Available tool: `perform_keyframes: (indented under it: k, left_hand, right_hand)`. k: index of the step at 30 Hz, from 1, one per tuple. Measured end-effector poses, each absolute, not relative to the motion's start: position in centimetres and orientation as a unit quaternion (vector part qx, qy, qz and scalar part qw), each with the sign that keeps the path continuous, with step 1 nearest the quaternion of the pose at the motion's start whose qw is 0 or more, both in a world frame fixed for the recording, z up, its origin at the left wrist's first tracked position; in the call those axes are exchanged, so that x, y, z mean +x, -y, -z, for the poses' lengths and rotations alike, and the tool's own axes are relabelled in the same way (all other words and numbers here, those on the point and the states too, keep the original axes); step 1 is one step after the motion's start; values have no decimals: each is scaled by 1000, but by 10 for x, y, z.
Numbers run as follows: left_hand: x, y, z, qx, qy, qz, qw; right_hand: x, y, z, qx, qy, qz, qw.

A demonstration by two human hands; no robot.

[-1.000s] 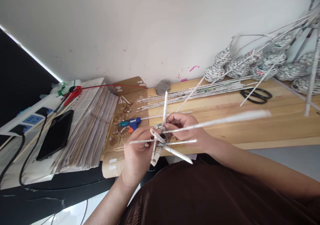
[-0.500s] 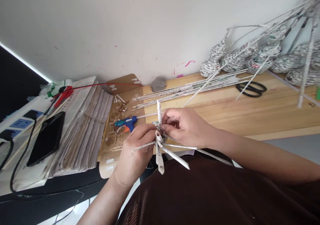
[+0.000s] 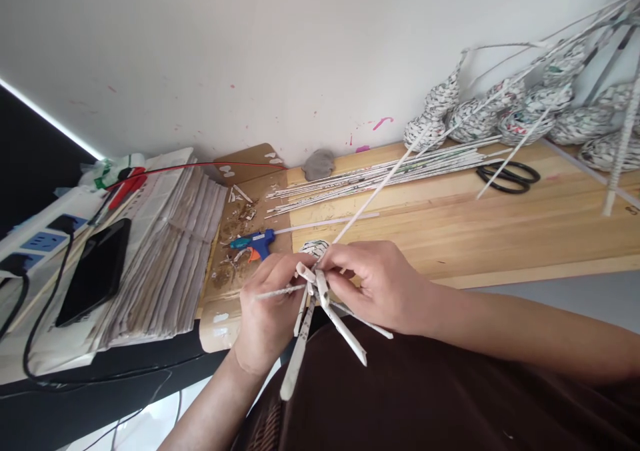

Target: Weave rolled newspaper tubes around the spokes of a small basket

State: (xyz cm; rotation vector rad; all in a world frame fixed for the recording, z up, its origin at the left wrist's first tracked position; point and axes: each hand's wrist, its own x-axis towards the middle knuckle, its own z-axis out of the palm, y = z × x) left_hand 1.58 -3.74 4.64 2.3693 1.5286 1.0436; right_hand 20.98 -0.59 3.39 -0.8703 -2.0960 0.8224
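Observation:
A small woven newspaper piece (image 3: 314, 247) sits in front of me, its rolled-paper spokes (image 3: 346, 334) fanning out toward my body. My left hand (image 3: 270, 304) is closed around its side, covering much of it. On the right, my right hand (image 3: 376, 284) pinches a long thin paper tube (image 3: 370, 201) close to the weave. That tube slants up and away toward the back right. Several spoke ends stick out between both hands, and the woven body is partly hidden by my fingers.
Spare paper tubes (image 3: 380, 179) lie along the wall. Black scissors (image 3: 507, 176), woven gourd shapes (image 3: 425, 134) and a grey lump (image 3: 319, 164) are behind. A blue glue gun (image 3: 260, 243) lies left, beside stacked paper (image 3: 165, 271), a phone (image 3: 95, 271) and a power strip (image 3: 37, 244).
The woven piece has turned and tilted, showing more of its body beyond my fingers. The short upright spoke has swung down toward me. The long tube now runs straight from my right fingers.

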Motion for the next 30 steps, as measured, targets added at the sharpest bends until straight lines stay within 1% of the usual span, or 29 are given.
perform_keyframes:
  k: [3, 5, 9, 12, 16, 19, 21, 26, 30]
  left_hand:
    - [14, 35, -45, 795, -482, -360, 78]
    - [12, 33, -44, 798, -474, -362, 86]
    - [6, 30, -44, 804, -478, -344, 87]
    - [3, 29, -47, 817, -482, -312, 61]
    - [2, 31, -49, 826, -479, -291, 61]
    - [5, 34, -45, 817, -481, -314, 51]
    - [8, 37, -42, 807, -488, -331, 35]
    - [16, 39, -40, 784, -532, -318, 20]
    - [19, 36, -40, 784, -524, -331, 28]
  right_hand:
    - [209, 9, -35, -332, 837, -267, 344]
    - [209, 10, -38, -331, 846, -259, 327]
    - [213, 11, -46, -292, 859, -302, 294]
    - [218, 11, -47, -255, 859, -337, 290]
    - [221, 9, -37, -217, 849, -360, 322]
    - [223, 4, -30, -180, 845, -346, 366]
    - [225, 0, -31, -175, 853, -325, 368]
    - [227, -9, -48, -180, 903, -244, 305]
    - [223, -10, -52, -204, 917, -228, 257]
